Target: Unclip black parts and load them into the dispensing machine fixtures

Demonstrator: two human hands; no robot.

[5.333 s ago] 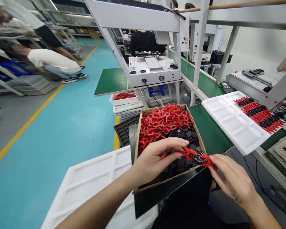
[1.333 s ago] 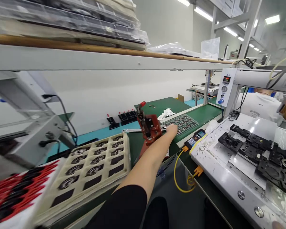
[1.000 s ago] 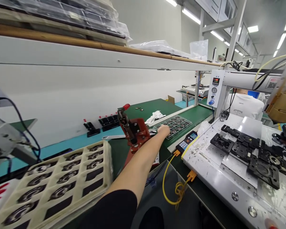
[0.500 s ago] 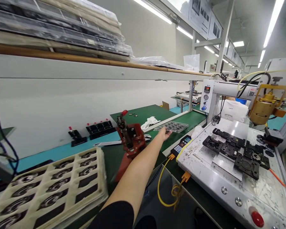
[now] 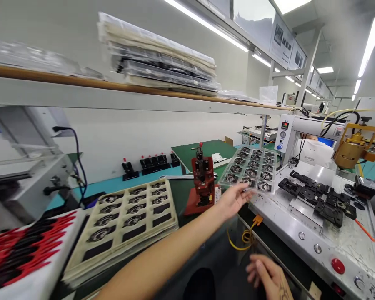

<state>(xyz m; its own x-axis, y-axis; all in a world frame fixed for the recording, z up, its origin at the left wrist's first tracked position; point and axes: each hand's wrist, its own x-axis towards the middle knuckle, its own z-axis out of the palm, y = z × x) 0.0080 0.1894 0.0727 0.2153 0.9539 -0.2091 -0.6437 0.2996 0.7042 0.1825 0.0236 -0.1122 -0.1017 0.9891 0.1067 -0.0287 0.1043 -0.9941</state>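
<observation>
My left hand (image 5: 234, 201) grips the near edge of a clear plastic tray (image 5: 270, 191). Round black and silver parts fill its several pockets, and it is lifted and tilted beside the white bench machine. Low at the right, my right hand (image 5: 267, 273) hangs in front of the machine with loose fingers apart and nothing in it. Left of my left hand stands a red hand-lever press (image 5: 203, 179) on the green bench. Farther left lies a stack of cream trays (image 5: 121, 233), its top one partly filled with similar round parts.
The white machine (image 5: 279, 212) bears black fixtures (image 5: 315, 196), a brass-coloured head (image 5: 350, 150) and a red button (image 5: 338, 266). Red and black parts (image 5: 28, 246) lie in a white box at far left. A shelf (image 5: 162, 96) with stacked trays crosses above the bench.
My left hand has brought the clear tray up off the green bench and nearer to me. My right hand has come into view at the lower right. The view has turned left.
</observation>
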